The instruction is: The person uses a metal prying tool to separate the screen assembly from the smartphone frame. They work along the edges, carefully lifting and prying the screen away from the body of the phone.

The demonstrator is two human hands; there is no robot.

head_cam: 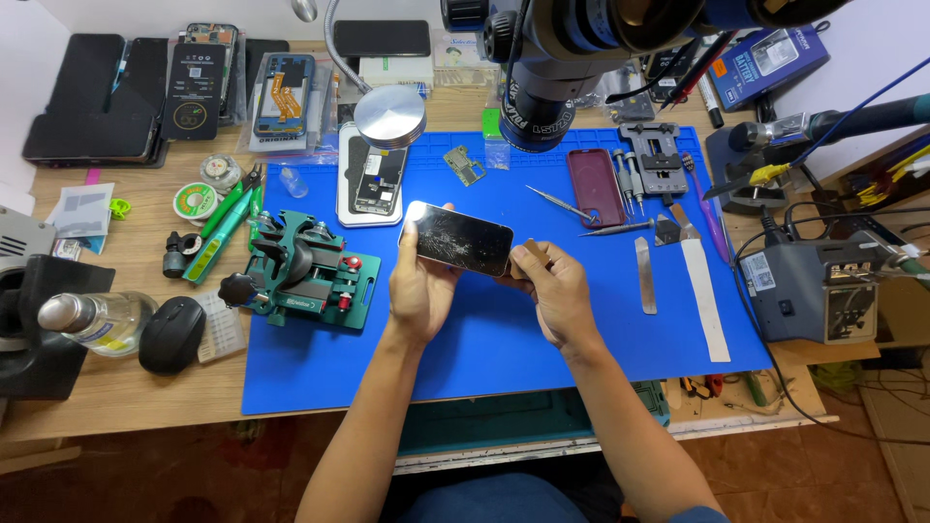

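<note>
Above the blue work mat (504, 339) I hold a smartphone (460, 237) with a dark glass face, tilted screen up. My left hand (418, 286) grips its left end, thumb on the glass. My right hand (554, 291) grips the right end, and a thin flat tool tip (537, 251) sticks up between its fingers at the phone's edge.
A green clamp fixture (305, 271) stands left on the mat. An opened phone (373, 179), a maroon phone case (596, 184), tweezers (562, 203) and metal pry blades (646, 276) lie behind. A microscope head (552, 68) hangs above. A grey power unit (823, 291) sits right; a bottle (97, 320) and a mouse (172, 334) sit left.
</note>
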